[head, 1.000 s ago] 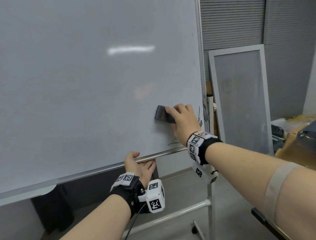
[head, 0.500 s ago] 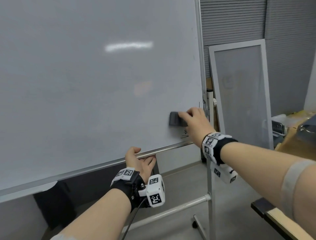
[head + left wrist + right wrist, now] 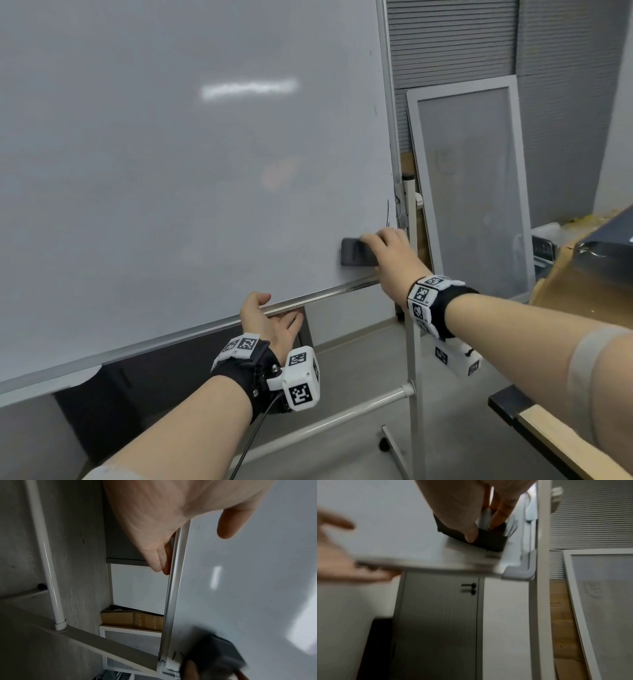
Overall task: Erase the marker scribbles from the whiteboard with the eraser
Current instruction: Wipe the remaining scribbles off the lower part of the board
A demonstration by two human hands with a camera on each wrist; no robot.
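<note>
The whiteboard [image 3: 171, 171] fills the left of the head view, tilted on its stand. My right hand [image 3: 387, 255] grips the dark eraser [image 3: 356, 253] and presses it flat against the board's lower right corner. In the right wrist view the thumb and fingers pinch the eraser [image 3: 488, 539] from both sides. A thin black marker stroke [image 3: 387, 212] shows just above the eraser by the right frame. My left hand [image 3: 265, 317] holds the board's bottom rail [image 3: 325, 294], thumb on the front face, fingers behind. The left wrist view shows that thumb [image 3: 229, 524] resting on the white surface.
The stand's upright post [image 3: 412, 308] and crossbar [image 3: 342, 414] sit below and right of the board. A framed mesh panel [image 3: 472, 192] leans on the slatted wall at right. A table edge [image 3: 548, 435] lies at lower right, with a cardboard box [image 3: 582, 284] beyond.
My right hand has carried the eraser rightward and down, from mid-lower board to the bottom right corner. The scribbles seen there earlier are now covered or gone. The left hand stays on the rail.
</note>
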